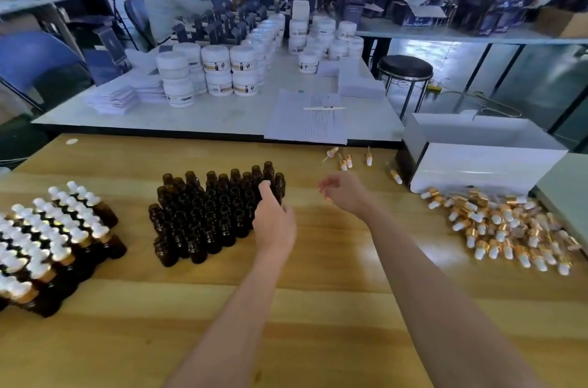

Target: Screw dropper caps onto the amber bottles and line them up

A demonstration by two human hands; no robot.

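On the wooden table (pixel 318 308), a block of open amber bottles (pixel 203 215) is stood upright in close rows around the middle, toward the far edge. Capped bottles (pixel 54 235) with white bulbs and gold collars are lined up in rows at the left edge. A heap of dropper caps (pixel 502 228) is spread near the right edge, and a few loose caps (pixel 345 161) are scattered along the far edge. A white box (pixel 477 165) is set at the far right corner.

The left hand (pixel 273 222) is placed at the right side of the open block, with thumb and fingers curled around one bottle (pixel 279 184) at its far right corner. The right hand (pixel 345 195) is held above the table just right of the block, fingers loosely bent and blurred; nothing is seen in it.
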